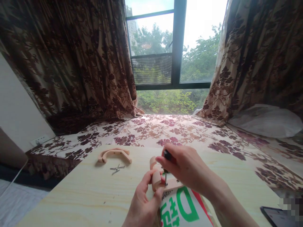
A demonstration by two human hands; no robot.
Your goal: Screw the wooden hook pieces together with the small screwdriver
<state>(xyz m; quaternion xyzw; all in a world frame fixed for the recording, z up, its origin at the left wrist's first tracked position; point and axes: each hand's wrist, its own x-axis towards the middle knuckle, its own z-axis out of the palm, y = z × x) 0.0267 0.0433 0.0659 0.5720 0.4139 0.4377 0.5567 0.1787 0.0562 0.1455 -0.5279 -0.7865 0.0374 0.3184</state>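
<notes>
My right hand [180, 160] is closed around the black handle of a screwdriver [167, 155], whose shaft points down. Its tip meets a screw in a pale wooden piece [174, 185]. The fingers of my left hand [148, 195] grip the curved end of that wooden piece and steady it. Under it lies a white packet [180, 208] with green print and a red edge. Another curved wooden end [152, 161] shows just behind my left fingers.
On the pale wooden table [90, 189], curved wooden pieces [115, 154] lie at the back left, with several screws [117, 169] in front. A phone [276, 216] rests at the right edge. Beyond are a floral-covered ledge [151, 129], curtains and a window.
</notes>
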